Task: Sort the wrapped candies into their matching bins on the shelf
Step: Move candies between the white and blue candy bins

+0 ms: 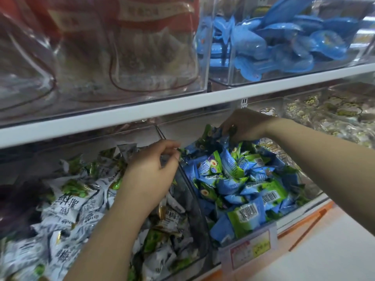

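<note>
**Two heaped bins, one thin divider: watch for spill-over**

Your left hand [154, 167] is curled over the top of the clear divider [194, 209], fingers pinching a dark-wrapped candy [179, 152]. It is too blurred to tell which sort it is, so check the print before you drop it. Your right hand [245, 126] is closed around a bunch of blue-and-green candies [233, 179] at the back of their bin, close under the white shelf board [121, 116] above.

The likely slip is mixing. Both bins are heaped up to the divider's height, so anything released near that edge may slide into the white-and-green candies [77, 199] on the left, or the other way. The wrappers look glossy and loose. A full handful could shed a piece over the low front wall, past the price label [251, 248]. Lifting your right hand sharply could knock your knuckles on the board.

These are clear bins on a shop shelf with an orange front edge [304, 222]. A bin of yellow-patterned sweets [324, 110] sits to the right. Above are blue plastic packs [284, 37] and red-printed bags [142, 37].
</note>
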